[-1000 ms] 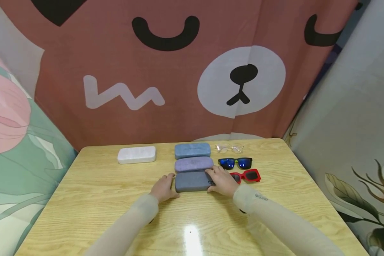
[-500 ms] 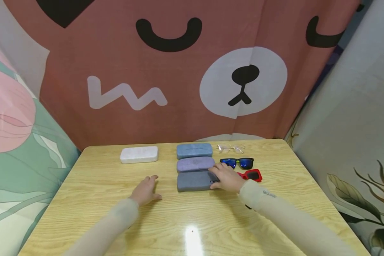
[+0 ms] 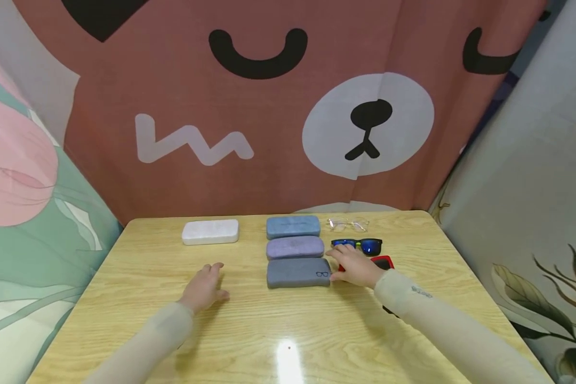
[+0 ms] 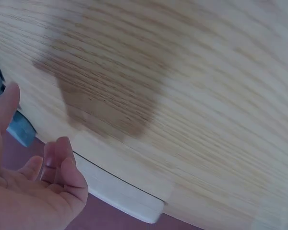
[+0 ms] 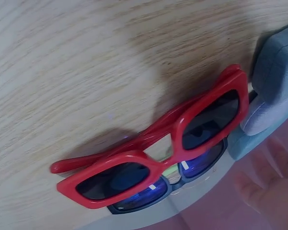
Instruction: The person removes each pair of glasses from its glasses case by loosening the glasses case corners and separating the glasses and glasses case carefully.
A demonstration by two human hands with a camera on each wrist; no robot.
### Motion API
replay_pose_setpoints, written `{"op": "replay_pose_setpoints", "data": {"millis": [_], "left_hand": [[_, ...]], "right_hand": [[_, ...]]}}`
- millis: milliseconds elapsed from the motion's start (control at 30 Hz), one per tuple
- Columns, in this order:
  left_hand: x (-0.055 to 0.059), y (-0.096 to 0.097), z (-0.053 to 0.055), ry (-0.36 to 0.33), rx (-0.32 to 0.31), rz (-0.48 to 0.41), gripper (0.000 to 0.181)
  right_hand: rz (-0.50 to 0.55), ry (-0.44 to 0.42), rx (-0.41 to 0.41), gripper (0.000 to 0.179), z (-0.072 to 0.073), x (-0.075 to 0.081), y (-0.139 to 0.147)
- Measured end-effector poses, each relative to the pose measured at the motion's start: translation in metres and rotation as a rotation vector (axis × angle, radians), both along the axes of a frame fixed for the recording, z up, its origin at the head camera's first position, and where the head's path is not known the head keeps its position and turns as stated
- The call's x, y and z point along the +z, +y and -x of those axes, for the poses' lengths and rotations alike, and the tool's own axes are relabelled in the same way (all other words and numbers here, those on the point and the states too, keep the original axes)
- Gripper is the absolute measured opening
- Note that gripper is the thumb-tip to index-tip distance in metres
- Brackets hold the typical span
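In the head view three glasses cases stand in a column: a blue one (image 3: 293,226) at the back, a purple one (image 3: 295,247), and a grey one (image 3: 297,272) with a small glasses print in front. My right hand (image 3: 357,265) hovers at the grey case's right end, fingers loosely bent, holding nothing; whether the thumb touches the case I cannot tell. It partly hides the red sunglasses (image 3: 383,262), seen whole in the right wrist view, folded. My left hand (image 3: 201,289) is over the table left of the grey case, fingers relaxed and holding nothing.
A white glasses case (image 3: 210,232) lies at the back left of the wooden table (image 3: 139,288). Right of the column are clear-lensed glasses (image 3: 348,225) and dark sunglasses with blue lenses (image 3: 370,246). A printed curtain (image 3: 278,176) hangs behind the table's far edge.
My left hand has come off the grey case and moved left. My right hand has let go of the grey case and shifted slightly right. The cases keep their arrangement.
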State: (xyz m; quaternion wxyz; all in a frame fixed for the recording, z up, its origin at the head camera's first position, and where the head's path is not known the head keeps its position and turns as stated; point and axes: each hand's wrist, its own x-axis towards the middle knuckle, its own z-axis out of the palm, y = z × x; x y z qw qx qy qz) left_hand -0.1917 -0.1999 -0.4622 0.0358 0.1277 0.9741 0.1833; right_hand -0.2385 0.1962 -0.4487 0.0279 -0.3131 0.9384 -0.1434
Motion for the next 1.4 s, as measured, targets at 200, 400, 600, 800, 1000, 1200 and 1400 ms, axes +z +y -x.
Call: {"op": "replay_pose_setpoints", "data": {"millis": [200, 400, 600, 800, 1000, 1200, 1400], "left_hand": [[-0.001, -0.025, 0.002, 0.089, 0.066, 0.002, 0.069], [-0.004, -0.049, 0.007, 0.122, 0.120, -0.026, 0.068], [-0.010, -0.068, 0.019, 0.170, 0.160, -0.025, 0.068], [-0.018, -0.083, 0.034, 0.194, 0.192, 0.011, 0.071], [-0.014, -0.089, 0.044, 0.131, 0.214, 0.024, 0.074], [-0.012, -0.092, 0.054, 0.084, 0.221, 0.043, 0.076], [-0.011, -0.089, 0.065, 0.044, 0.223, 0.037, 0.078]], "right_hand": [[0.017, 0.018, 0.038, 0.059, 0.006, 0.007, -0.016], [0.055, -0.055, 0.034, 0.060, 0.015, 0.012, -0.042], [0.102, -0.065, 0.025, 0.060, 0.027, 0.010, -0.070], [0.150, -0.130, -0.028, 0.061, 0.036, 0.016, -0.101], [0.172, -0.162, -0.062, 0.062, 0.045, 0.018, -0.128], [0.198, -0.224, -0.099, 0.064, 0.051, 0.015, -0.150], [0.170, -0.274, -0.172, 0.074, 0.057, 0.011, -0.171]]}}
